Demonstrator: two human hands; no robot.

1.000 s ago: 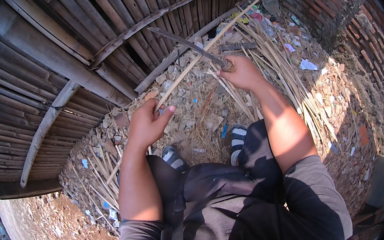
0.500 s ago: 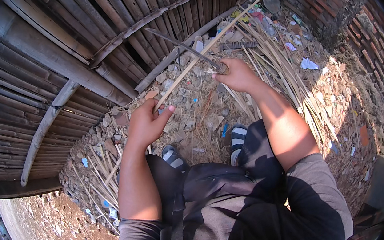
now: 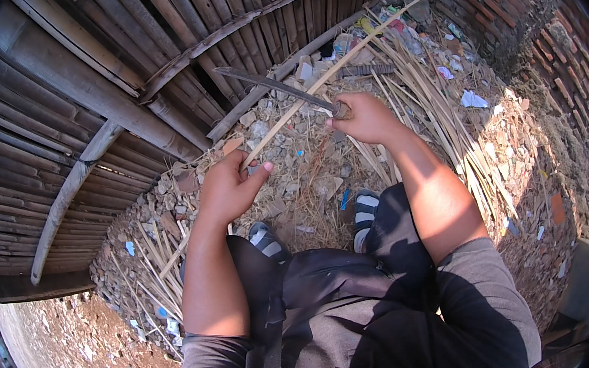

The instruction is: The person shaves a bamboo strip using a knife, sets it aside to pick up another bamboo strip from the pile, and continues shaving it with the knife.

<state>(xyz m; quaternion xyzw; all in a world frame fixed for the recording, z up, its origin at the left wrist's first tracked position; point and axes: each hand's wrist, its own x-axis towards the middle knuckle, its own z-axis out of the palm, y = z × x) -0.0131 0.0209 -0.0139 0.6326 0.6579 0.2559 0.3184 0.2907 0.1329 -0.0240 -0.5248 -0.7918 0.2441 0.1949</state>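
Observation:
My left hand (image 3: 228, 186) is closed on the near end of a long, pale bamboo strip (image 3: 359, 47), which slants away to the far right. In my right hand (image 3: 365, 118) is the short wooden handle of a machete (image 3: 272, 82), its dark blade pointing to the far left. The blade crosses the strip about midway between my hands and seems to lie against it; the exact contact is too fine to tell. Fingers partly hide the strip's near end and the handle.
Loose bamboo strips (image 3: 439, 113) lie in a bundle at the right, and more strips (image 3: 159, 268) lie at the left. Rubble and litter cover the ground (image 3: 310, 189). A bamboo wall (image 3: 40, 184) stands at the left and back, a brick wall (image 3: 565, 73) at the right.
The machete has turned in my right hand, its tip shifting left and nearer and more of its blade's flat side showing. The strip's far end has moved slightly right and nearer.

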